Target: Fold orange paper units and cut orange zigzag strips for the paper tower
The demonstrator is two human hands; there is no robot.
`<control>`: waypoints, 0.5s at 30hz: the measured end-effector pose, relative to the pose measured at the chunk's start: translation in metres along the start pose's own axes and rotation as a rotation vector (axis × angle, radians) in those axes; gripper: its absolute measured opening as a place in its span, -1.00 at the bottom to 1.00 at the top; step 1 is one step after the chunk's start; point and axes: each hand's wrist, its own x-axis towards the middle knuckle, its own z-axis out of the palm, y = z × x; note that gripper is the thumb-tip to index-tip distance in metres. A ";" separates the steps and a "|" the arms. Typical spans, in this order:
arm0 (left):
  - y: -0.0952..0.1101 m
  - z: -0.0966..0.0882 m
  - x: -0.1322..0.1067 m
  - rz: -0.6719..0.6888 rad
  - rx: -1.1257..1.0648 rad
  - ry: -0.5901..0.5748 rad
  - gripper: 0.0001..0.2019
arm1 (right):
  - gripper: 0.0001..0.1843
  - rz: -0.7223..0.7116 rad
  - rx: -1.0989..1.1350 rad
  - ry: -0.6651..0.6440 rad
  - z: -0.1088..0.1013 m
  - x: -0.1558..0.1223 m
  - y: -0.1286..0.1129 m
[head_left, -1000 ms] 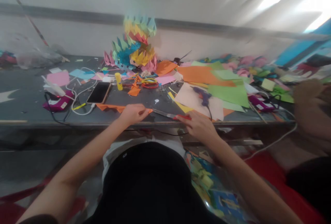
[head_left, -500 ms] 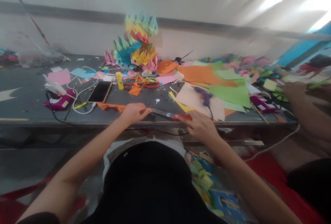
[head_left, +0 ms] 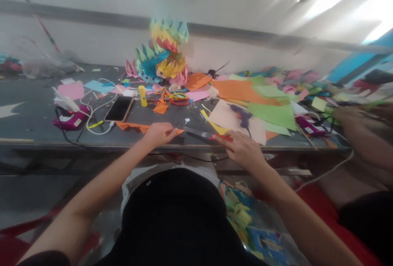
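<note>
Left hand [head_left: 159, 134] pinches the orange paper [head_left: 132, 126] down on the bench [head_left: 30, 122], likely to steady it. Right hand [head_left: 242, 151] closes round the red-handled blade [head_left: 204, 134], tip toward that paper.

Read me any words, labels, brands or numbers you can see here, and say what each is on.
None can be read.
White label on the left purple device: too blurred.
White label on the right purple device: too blurred.
Small white mark on the black garment: too small.
Phone: screen dark.
</note>
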 end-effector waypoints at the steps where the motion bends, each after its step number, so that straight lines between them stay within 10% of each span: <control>1: 0.000 0.000 0.000 0.000 -0.009 0.005 -0.60 | -0.44 -0.020 0.005 -0.002 0.002 0.002 -0.003; 15: 0.000 0.001 -0.001 -0.002 -0.033 -0.004 -0.59 | -0.52 0.003 -0.019 -0.053 -0.008 0.007 0.003</control>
